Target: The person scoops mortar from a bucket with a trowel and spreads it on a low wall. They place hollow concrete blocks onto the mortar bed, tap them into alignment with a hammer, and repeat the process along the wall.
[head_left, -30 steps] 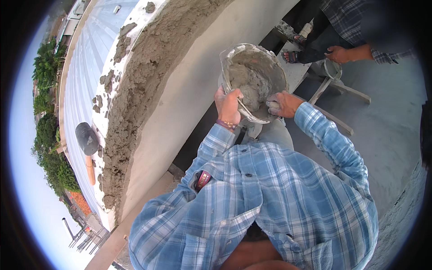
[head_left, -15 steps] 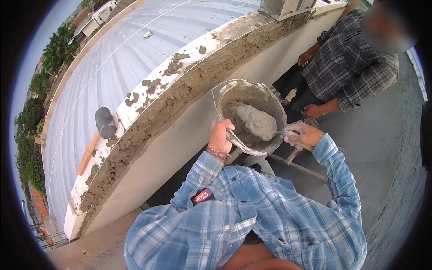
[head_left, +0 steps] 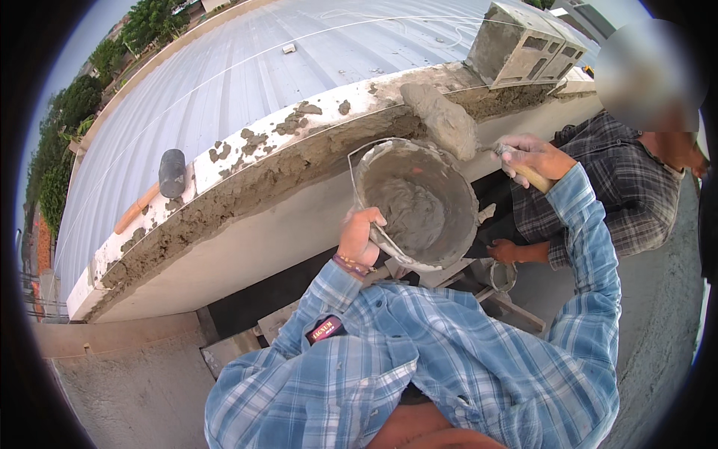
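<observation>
A grey bucket (head_left: 413, 213) of wet mortar is held at its near left rim by my left hand (head_left: 360, 236). My right hand (head_left: 532, 163) grips the wooden handle of a trowel (head_left: 540, 179). A large lump of mortar (head_left: 437, 120) on the trowel is raised above the bucket's far rim, against the mortar band (head_left: 314, 161) along the parapet (head_left: 247, 135); whether it touches the band I cannot tell. The trowel's blade is hidden under the lump.
A rubber mallet (head_left: 172, 176) lies on the parapet, concrete blocks (head_left: 523, 49) stand further along it, and a metal roof (head_left: 217, 52) spreads beyond. A co-worker (head_left: 613, 187) in dark plaid is at the right, above wooden boards (head_left: 516, 314) and a small pail (head_left: 502, 275).
The mortar lump has been lifted out of the bucket on the trowel as my right hand moved up and away. The view has turned further toward the parapet and blocks.
</observation>
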`<move>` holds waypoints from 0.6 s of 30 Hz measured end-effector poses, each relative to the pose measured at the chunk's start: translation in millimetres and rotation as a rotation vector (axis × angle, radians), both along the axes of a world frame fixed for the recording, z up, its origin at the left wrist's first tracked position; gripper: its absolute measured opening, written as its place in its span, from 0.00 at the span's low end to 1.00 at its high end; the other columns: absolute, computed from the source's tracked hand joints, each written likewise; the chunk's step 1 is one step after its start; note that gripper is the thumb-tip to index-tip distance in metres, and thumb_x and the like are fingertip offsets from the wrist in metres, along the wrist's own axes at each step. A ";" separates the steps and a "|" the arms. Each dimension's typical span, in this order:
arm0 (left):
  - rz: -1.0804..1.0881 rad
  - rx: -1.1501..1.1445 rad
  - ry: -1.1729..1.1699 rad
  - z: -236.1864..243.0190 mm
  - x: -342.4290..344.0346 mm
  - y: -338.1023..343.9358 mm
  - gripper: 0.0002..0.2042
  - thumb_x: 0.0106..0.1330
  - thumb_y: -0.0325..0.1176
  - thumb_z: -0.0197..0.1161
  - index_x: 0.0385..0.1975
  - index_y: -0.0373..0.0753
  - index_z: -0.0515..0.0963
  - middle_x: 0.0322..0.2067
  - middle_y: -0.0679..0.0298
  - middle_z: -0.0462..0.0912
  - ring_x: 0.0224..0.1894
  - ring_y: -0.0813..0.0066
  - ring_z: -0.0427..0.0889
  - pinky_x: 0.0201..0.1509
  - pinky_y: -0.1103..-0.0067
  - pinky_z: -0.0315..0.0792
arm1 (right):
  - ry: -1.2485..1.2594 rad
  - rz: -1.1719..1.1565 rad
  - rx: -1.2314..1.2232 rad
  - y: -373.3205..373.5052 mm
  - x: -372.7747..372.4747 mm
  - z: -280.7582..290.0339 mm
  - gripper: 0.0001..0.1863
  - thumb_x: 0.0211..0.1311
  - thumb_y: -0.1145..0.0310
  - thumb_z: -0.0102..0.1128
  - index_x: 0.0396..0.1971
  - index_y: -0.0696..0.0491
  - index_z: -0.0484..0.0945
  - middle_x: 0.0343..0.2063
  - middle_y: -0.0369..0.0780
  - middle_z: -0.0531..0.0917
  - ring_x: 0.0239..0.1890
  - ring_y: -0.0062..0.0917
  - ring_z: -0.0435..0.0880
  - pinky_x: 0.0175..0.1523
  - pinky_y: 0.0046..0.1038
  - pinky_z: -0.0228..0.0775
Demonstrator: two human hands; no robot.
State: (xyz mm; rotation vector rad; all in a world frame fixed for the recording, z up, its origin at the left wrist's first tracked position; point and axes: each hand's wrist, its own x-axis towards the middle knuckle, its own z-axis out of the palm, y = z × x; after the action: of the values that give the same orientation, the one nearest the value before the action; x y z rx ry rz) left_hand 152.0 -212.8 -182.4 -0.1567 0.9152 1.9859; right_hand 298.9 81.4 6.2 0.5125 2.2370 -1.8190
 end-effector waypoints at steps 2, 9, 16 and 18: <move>0.061 0.004 0.039 4.8 6.5 3.1 0.15 0.46 0.17 0.55 0.36 0.36 0.74 0.29 0.68 0.73 0.31 0.76 0.73 0.35 0.79 0.69 | 0.044 0.090 0.180 38.4 -33.2 18.5 0.21 0.65 0.57 0.58 0.44 0.62 0.74 0.21 0.33 0.72 0.20 0.15 0.71 0.23 0.17 0.63; 0.131 -0.112 0.043 11.9 16.6 1.6 0.20 0.46 0.16 0.53 0.43 0.34 0.74 0.35 0.64 0.77 0.37 0.72 0.76 0.43 0.77 0.73 | 0.311 0.215 1.535 138.4 -108.8 -0.3 0.23 0.58 0.62 0.62 0.55 0.48 0.75 0.50 0.43 0.79 0.47 0.37 0.81 0.51 0.37 0.73; 0.079 -0.135 0.042 -8.7 10.5 -20.0 0.22 0.45 0.15 0.53 0.45 0.34 0.73 0.36 0.63 0.77 0.39 0.70 0.77 0.44 0.75 0.74 | 0.127 -0.044 1.789 112.6 -86.5 -15.1 0.25 0.56 0.67 0.60 0.57 0.42 0.74 0.56 0.40 0.77 0.54 0.38 0.77 0.57 0.39 0.72; 0.046 -0.148 0.064 -11.5 2.0 -19.9 0.22 0.45 0.15 0.54 0.44 0.35 0.73 0.36 0.63 0.78 0.39 0.69 0.77 0.44 0.75 0.74 | 0.118 -0.052 1.825 117.6 -78.9 -16.1 0.25 0.56 0.68 0.59 0.57 0.43 0.73 0.53 0.38 0.78 0.53 0.37 0.78 0.55 0.39 0.73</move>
State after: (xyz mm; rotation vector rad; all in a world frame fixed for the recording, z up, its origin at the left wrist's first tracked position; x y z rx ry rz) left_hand 154.0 -232.7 -193.9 -0.2001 1.1100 1.9743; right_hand 220.1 199.0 -9.8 0.6009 3.2591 0.7256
